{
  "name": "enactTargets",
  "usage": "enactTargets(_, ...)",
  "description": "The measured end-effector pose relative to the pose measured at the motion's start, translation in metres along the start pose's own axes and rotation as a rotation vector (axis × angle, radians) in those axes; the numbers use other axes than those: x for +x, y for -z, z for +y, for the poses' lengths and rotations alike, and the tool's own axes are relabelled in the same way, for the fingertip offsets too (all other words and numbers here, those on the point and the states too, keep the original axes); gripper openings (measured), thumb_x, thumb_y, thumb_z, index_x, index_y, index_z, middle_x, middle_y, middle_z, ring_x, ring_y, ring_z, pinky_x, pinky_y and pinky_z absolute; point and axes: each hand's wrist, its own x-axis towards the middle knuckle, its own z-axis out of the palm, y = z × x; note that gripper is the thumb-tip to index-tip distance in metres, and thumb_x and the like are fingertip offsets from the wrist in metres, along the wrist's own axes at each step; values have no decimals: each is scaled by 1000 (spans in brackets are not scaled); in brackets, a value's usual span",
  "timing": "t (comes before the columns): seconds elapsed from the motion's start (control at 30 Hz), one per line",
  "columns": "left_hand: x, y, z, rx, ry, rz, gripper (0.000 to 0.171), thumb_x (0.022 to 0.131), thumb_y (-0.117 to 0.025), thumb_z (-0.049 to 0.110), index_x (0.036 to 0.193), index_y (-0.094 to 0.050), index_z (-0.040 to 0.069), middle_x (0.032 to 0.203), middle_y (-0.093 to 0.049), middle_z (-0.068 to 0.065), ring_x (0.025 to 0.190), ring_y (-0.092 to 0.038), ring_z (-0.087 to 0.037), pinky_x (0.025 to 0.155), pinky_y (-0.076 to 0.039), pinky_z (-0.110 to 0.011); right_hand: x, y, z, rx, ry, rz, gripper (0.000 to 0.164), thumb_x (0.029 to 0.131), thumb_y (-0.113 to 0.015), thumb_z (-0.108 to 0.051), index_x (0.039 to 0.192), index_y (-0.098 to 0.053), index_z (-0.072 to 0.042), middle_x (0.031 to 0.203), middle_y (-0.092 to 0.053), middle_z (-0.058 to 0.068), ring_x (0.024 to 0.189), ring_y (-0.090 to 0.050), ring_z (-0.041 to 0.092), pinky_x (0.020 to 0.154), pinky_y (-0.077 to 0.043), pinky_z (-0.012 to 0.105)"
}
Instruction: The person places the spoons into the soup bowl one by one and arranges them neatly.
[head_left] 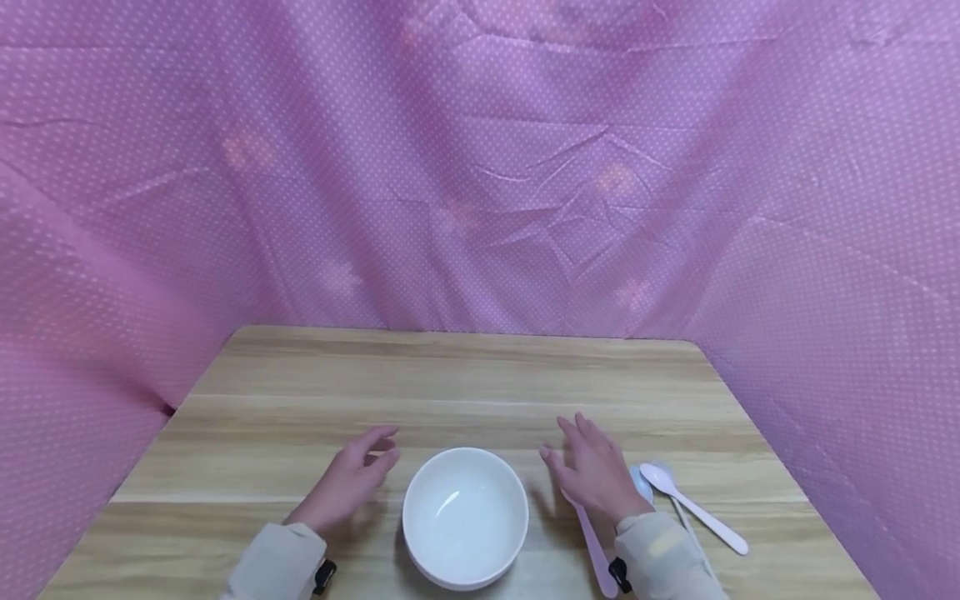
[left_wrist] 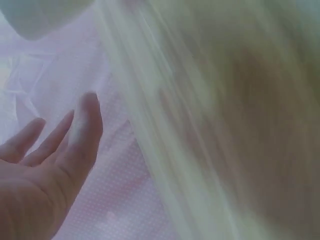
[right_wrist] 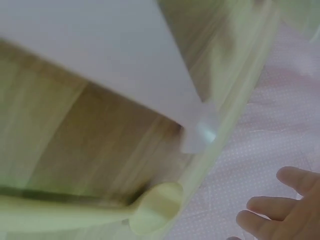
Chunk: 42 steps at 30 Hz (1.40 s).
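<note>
On my far left, the left hand [head_left: 345, 483] is relaxed, its fingers loosely bent and holding nothing. From those fingers, the glossy white round bowl [head_left: 465, 517] lies near, toward four o'clock on the pale wood-grain table [head_left: 450, 375]. To me the relation that matters is this bowl between the hands: round, no long axis, mouth up, toward eight o'clock from the right fingers. Neither hand looks clearly nearer to its rim, and I see a gap on both sides.

The right hand [head_left: 592, 471] has its fingers extended, nothing grasped. Under it, a slim pink spoon [head_left: 596, 554] runs from eleven to five o'clock; the hand covers its upper end, so I can't tell whether they touch. Just beside that hand, at about four o'clock from its fingers, sits a pale blue spoon head [head_left: 642, 483], partly covered. Farther right, a white spoon [head_left: 697, 508] points its head to ten o'clock, crossing a greyish handle [head_left: 686, 523] that the sleeve partly hides.

My left wrist view is mostly blur, with a pale shape [left_wrist: 42, 17] cut off at the corner. In the right wrist view, I can't match the yellowish spoon [right_wrist: 157, 207] to one above.
</note>
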Motion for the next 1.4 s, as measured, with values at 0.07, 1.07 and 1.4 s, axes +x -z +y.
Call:
enactTargets(0.07, -3, -1, 2, -81, 18, -4, 49, 92, -53, 35, 136, -42, 15, 124, -53, -14, 103, -57, -27, 80, -54, -37, -1, 2, 0, 4, 5, 2, 65, 89, -47, -54, 139, -41, -12, 147, -31, 19, 135, -29, 36, 108, -24, 58)
enactTargets(1.07, -27, -44, -15, -484, 48, -69, 53, 92, -54, 23, 136, -37, -2, 121, -53, -24, 98, -61, -26, 77, -56, -36, -49, 14, 10, 17, -69, 55, 34, 84, -64, -29, 112, -64, -9, 100, -65, 5, 92, -61, 19, 80, -51, 39)
enactTargets(1.4, -26, -46, -21, -449, 30, -100, 51, 91, -55, 21, 136, -40, 2, 124, -50, -24, 102, -58, -24, 80, -55, -32, -58, 16, 22, 45, -105, 55, 20, 82, -65, -21, 100, -67, -11, 76, -58, -9, 70, -54, 6, 63, -47, 25)
